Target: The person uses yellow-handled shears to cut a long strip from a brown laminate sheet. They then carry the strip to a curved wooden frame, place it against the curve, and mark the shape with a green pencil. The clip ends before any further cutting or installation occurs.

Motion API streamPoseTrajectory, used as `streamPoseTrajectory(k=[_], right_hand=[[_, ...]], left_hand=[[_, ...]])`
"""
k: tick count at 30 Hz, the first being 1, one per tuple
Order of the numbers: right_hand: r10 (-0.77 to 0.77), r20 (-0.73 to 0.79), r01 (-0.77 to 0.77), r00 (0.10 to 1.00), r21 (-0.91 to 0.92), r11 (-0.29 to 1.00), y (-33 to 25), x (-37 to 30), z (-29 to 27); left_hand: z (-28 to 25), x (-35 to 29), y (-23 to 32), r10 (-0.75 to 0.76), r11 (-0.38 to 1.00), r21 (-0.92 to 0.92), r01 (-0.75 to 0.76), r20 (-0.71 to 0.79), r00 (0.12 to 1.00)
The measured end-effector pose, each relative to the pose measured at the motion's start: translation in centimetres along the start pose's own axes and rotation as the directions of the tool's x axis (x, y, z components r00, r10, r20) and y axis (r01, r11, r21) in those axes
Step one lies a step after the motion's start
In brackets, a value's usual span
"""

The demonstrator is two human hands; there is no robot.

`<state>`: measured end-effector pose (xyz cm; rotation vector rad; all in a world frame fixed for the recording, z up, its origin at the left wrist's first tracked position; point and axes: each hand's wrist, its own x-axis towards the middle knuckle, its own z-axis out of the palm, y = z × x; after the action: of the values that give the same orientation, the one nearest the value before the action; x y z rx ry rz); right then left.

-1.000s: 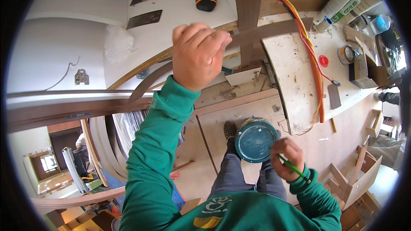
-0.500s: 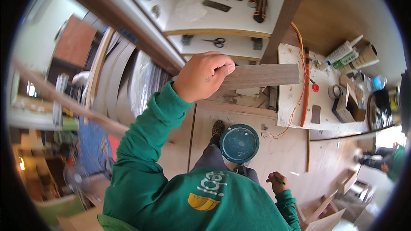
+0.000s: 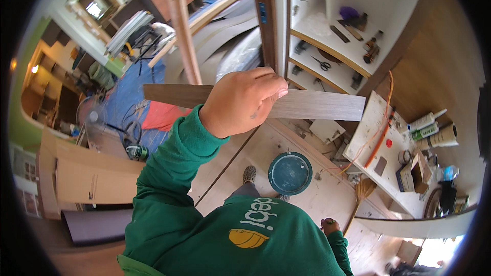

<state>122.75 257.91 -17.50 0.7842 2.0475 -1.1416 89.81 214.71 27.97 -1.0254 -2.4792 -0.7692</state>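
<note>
My left hand (image 3: 245, 103) is raised in front of my chest, fingers closed over the upper edge of a long, thin wood-grain strip (image 3: 322, 105). The grey-brown strip extends to both sides of the hand, roughly level. Low at my right side is my right hand (image 3: 330, 226), curled, with a bit of a green pen (image 3: 331, 222) showing at its fingers; most of the pen is hidden. Below the strip, a round dark-green bucket lid (image 3: 290, 173) stands by my feet, touched by neither hand.
An open cabinet (image 3: 307, 51) ahead holds scissors (image 3: 321, 63) and several tools. On the right, a worktop (image 3: 365, 145) carries an orange tube, sealant cartridges and a cardboard box (image 3: 413, 171). A wooden post (image 3: 182, 30) and flat cardboard (image 3: 97, 174) are at left.
My view has swung left, bringing more of the room's left side into sight. The strip's left end now shows beyond my left hand. Both hands keep their grip.
</note>
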Motion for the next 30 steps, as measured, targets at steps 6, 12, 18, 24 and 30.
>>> streamPoseTrajectory(k=[6, 12, 18, 24, 30], right_hand=[[-0.153, -0.003, 0.147, 0.988, -0.242, 0.959, -2.9, 2.7, 0.9], [-0.214, 0.129, 0.214, 0.968, 0.008, 0.977, -10.0, 2.7, 5.3], [-0.341, 0.287, 0.443, 0.895, -0.482, 0.756, -20.5, 0.0, 12.4], [-0.503, 0.451, 0.676, 0.737, -0.509, 0.534, -29.4, -0.5, 23.7], [-0.46, 0.564, 0.726, 0.686, -0.486, 0.486, -37.2, -0.4, 31.4]], left_hand=[[-5.5, -6.8, -1.2, -0.066, 0.998, 0.003, 0.067, -0.134, 0.989], [-11.0, -16.3, -4.4, -0.182, 0.983, -0.067, 0.17, -0.263, 0.947], [-17.1, -28.1, -9.9, -0.347, 0.931, -0.023, 0.364, -0.361, 0.866], [-23.3, -38.1, -16.0, -0.487, 0.857, -0.043, 0.514, -0.394, 0.779], [-27.3, -45.1, -18.9, -0.62, 0.739, -0.084, 0.668, -0.473, 0.626]])
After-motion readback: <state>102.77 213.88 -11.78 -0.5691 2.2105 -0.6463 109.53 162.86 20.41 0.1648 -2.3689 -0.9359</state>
